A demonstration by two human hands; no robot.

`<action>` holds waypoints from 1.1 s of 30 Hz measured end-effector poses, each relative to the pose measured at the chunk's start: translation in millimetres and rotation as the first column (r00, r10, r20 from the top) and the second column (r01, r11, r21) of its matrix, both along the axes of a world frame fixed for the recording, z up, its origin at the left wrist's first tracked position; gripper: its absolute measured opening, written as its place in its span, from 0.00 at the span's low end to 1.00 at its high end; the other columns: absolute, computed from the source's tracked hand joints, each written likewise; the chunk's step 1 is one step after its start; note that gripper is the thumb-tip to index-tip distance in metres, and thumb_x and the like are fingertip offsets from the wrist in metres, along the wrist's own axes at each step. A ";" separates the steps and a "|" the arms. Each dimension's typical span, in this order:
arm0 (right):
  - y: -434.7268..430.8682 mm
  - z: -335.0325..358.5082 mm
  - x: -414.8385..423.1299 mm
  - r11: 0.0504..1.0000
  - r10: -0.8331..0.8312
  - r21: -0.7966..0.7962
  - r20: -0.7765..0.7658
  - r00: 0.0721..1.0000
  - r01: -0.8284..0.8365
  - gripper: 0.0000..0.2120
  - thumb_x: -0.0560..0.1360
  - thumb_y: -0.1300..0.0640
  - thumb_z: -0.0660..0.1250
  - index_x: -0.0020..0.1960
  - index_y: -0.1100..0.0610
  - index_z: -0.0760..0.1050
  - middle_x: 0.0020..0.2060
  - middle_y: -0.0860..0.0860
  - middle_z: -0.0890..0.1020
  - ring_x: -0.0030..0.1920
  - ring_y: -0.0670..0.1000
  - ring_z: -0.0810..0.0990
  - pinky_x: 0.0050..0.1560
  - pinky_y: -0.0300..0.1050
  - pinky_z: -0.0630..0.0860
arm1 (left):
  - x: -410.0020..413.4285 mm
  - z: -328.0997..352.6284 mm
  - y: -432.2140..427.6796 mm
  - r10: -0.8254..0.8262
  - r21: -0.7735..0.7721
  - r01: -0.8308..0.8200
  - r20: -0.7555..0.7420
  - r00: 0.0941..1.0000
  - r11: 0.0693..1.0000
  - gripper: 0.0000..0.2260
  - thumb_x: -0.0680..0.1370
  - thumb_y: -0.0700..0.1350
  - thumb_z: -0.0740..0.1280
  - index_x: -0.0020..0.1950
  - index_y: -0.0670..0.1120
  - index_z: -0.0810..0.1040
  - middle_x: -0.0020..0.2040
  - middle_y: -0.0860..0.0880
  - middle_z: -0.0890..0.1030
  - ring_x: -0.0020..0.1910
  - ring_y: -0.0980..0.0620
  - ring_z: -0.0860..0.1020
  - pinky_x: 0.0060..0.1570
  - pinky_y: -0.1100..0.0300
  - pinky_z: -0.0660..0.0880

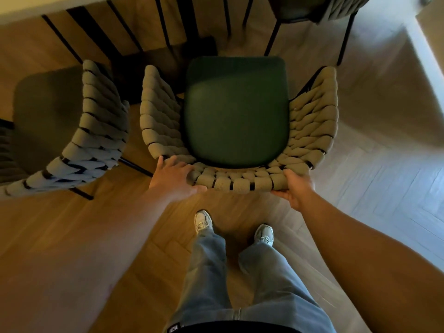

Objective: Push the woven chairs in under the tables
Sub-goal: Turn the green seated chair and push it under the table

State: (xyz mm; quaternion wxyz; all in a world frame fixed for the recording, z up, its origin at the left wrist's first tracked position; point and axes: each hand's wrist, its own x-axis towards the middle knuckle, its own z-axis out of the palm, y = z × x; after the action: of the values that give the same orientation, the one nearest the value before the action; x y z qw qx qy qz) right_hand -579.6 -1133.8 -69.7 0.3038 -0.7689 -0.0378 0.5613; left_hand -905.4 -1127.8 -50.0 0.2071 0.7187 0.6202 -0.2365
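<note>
A woven chair with a dark green seat cushion stands right in front of me, its open side facing the table at the top left. My left hand grips the left end of the woven backrest rim, fingers over the top and thumb underneath. My right hand grips the right end of the same rim, thumb below it. The seat's front edge lies close to the dark table legs, and the chair stands outside the tabletop.
A second woven chair stands close on the left, nearly touching the first. A third chair is at the top right. A pale ledge runs along the right. Wooden floor lies behind me around my feet.
</note>
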 end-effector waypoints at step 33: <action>-24.3 -11.5 -39.3 0.992 0.059 0.122 -0.175 0.983 -0.038 0.17 0.77 0.62 0.69 0.63 0.55 0.69 0.58 0.63 0.79 0.50 0.64 0.84 0.39 0.58 0.84 | 33.3 -32.0 -56.0 0.621 -0.755 -0.601 0.345 -0.704 -0.263 0.11 0.78 0.42 0.70 0.57 0.45 0.71 0.42 0.40 0.77 0.32 0.39 0.83 0.27 0.45 0.81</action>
State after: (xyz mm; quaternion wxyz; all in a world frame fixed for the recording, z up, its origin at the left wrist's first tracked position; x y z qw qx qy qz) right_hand -618.9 -1158.1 -81.2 0.3371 -0.6951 -0.0624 0.6320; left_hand -872.2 -1183.8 -82.0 0.5666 -0.1075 0.7095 0.4049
